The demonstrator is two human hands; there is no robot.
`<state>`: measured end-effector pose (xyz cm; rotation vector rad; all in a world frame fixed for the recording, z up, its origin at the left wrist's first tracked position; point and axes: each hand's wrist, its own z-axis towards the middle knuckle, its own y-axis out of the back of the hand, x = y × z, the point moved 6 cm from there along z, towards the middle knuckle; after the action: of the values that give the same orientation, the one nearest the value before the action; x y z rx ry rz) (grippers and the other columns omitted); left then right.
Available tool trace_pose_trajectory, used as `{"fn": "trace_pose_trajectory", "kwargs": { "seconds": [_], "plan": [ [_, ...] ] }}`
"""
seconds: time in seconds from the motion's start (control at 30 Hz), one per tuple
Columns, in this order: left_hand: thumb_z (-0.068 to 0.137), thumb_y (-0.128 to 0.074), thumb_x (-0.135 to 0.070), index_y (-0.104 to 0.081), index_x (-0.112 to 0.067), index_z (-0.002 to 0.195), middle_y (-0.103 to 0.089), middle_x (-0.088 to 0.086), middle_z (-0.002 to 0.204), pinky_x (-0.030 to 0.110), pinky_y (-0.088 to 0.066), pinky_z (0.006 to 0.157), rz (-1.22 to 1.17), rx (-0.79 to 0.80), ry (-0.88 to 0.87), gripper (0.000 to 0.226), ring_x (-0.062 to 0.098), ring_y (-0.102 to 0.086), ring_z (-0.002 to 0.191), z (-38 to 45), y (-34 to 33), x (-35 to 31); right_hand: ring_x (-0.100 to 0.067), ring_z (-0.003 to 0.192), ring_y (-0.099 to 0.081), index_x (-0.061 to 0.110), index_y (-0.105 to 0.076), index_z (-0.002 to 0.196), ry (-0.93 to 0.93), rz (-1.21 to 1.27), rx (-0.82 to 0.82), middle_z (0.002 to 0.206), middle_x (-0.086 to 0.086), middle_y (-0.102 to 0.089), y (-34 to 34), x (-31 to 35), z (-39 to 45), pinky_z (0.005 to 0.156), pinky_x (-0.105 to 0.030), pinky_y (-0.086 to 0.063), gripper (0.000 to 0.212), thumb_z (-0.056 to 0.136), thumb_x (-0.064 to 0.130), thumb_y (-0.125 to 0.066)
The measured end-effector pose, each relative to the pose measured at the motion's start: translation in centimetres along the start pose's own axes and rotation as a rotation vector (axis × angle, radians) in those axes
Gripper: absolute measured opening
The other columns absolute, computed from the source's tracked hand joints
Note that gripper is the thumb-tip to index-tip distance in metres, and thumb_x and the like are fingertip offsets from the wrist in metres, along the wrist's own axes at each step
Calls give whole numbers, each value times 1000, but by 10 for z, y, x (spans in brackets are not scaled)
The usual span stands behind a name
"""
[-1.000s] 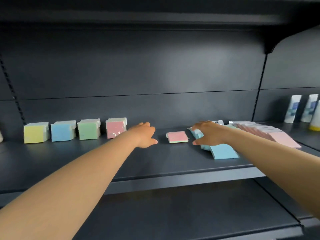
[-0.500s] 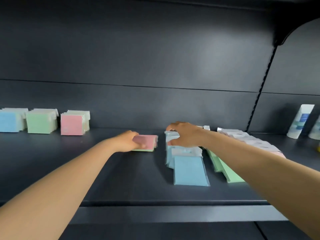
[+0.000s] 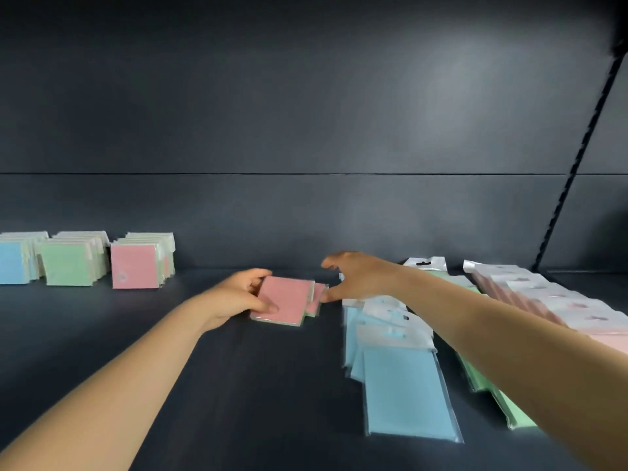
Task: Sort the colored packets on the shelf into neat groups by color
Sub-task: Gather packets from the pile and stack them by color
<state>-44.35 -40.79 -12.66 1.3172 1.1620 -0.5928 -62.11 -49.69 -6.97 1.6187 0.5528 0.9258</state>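
The left hand (image 3: 234, 297) grips a small pink stack (image 3: 284, 300) on the dark shelf (image 3: 238, 385), thumb on top near the front edge and fingers curled over the far left corner. The stack lies flat, a second pink packet (image 3: 317, 295) poking out from under its right side. The right hand (image 3: 356, 277) hangs just beside that packet with fingers spread and curved, holding nothing; the thumb tip is very close to the packet's right edge, though whether it touches I cannot tell.

Along the back left stand three upright rows: blue (image 3: 15, 261), green (image 3: 69, 263) and pink (image 3: 139, 261), side by side and squared up. On the right, long packets lie fanned toward the front: blue ones (image 3: 404, 392) nearest the middle, green ones (image 3: 499, 402) partly hidden under the right forearm, and pale pink ones (image 3: 550, 300) furthest right. Their clear hang tabs point toward the back wall (image 3: 306, 113).
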Motion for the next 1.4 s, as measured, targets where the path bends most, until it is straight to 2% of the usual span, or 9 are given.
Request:
{"fn": "trace_pose_trajectory", "kwargs": {
  "seconds": [0.1, 0.27, 0.37, 0.57, 0.77, 0.83, 1.1, 1.3, 1.4],
  "plan": [
    [73, -66, 16, -58, -10, 117, -67, 6, 106, 26, -47, 85, -231, -53, -73, 52, 20, -61, 103, 0, 9, 5, -20, 123, -49, 11, -42, 137, -55, 23, 47, 137, -2, -48, -7, 0, 13, 104, -35, -41, 76, 76, 45, -71],
    [83, -52, 16, -64, -7, 103, -74, 7, 96, 35, -52, 79, -540, -109, -71, 33, 21, -69, 90, 1, 18, 15, -24, 97, -60, 10, -57, 108, -105, -11, 127, 105, -4, -62, -20, 0, 30, 85, -35, -51, 62, 66, 52, -75],
    [88, -49, 10, -64, -6, 108, -72, 10, 103, 35, -53, 77, -575, -125, -61, 29, 23, -69, 93, 5, 22, 17, -24, 67, -38, 7, -54, 79, -145, 14, 178, 73, -6, -43, -21, 2, 35, 59, -30, -29, 50, 65, 49, -77],
    [92, -45, 7, -60, -2, 116, -68, 12, 106, 35, -51, 80, -706, -281, -25, 29, 23, -65, 93, 8, 44, 25, -16, 78, -48, 7, -63, 108, -176, 118, 208, 88, 1, -56, -17, 1, 38, 68, -27, -35, 57, 66, 42, -80],
    [93, -44, 8, -56, 3, 122, -66, 11, 102, 36, -50, 80, -713, -363, 11, 32, 23, -64, 89, 11, 53, 35, -11, 71, -60, 14, -58, 96, -163, 464, 31, 86, 0, -62, -5, -3, 42, 73, -25, -54, 27, 76, 5, -74],
    [94, -44, 6, -59, 0, 118, -67, 12, 105, 35, -51, 80, -694, -339, -4, 29, 23, -64, 91, 10, 50, 32, -9, 65, -59, 11, -59, 94, -163, 604, -54, 83, -3, -63, 0, -3, 42, 56, -13, -50, 28, 74, -3, -74],
    [85, -61, 3, -59, -8, 120, -69, 11, 113, 37, -52, 84, -530, -106, -123, 36, 25, -66, 104, 7, 30, 14, -12, 66, -54, 17, -59, 80, -156, 661, -264, 73, 1, -61, -14, 28, 55, 56, -19, -41, 26, 68, 5, -80],
    [88, -52, 9, -62, -14, 114, -71, 6, 108, 32, -53, 78, -489, -85, -149, 36, 21, -68, 100, 9, 28, 13, -18, 99, -56, 11, -43, 127, -253, 568, -329, 112, -4, -57, -24, 32, 50, 77, -22, -42, 58, 78, 17, -73],
    [91, -49, 6, -63, -18, 111, -72, 2, 107, 29, -52, 81, -454, -69, -153, 34, 16, -68, 99, 7, 22, 11, -23, 108, -61, 9, -53, 117, -252, 674, -267, 112, -5, -63, -37, 36, 51, 88, -29, -49, 35, 84, 11, -63]
  ]
}}
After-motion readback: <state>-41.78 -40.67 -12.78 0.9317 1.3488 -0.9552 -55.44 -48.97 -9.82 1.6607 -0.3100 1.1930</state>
